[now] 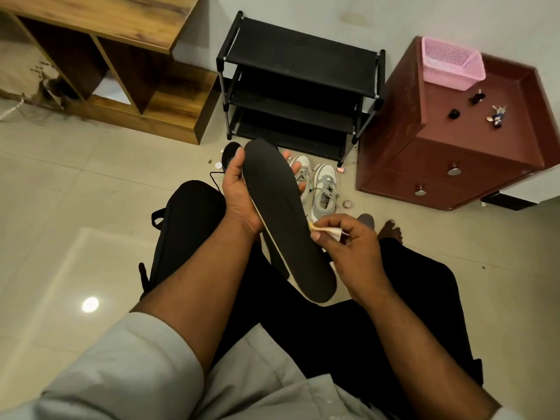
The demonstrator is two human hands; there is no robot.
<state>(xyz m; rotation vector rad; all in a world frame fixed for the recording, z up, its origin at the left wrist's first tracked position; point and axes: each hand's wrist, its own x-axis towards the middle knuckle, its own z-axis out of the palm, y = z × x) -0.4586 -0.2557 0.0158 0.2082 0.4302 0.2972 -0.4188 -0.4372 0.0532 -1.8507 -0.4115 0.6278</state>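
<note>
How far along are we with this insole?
Done: the insole is out of any shoe, gripped by the left hand. In hand: the right hand pinches a small tube against the insole's edge, apparently applying something. Left: refitting it; a black shoe and the grey-white sneakers sit on the floor beyond.

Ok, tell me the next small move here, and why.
Probably slide the small tube along the edge of the insole: the right hand pinches it with its tip at the rim near mid-length, while the left hand holds the insole steady.
</note>
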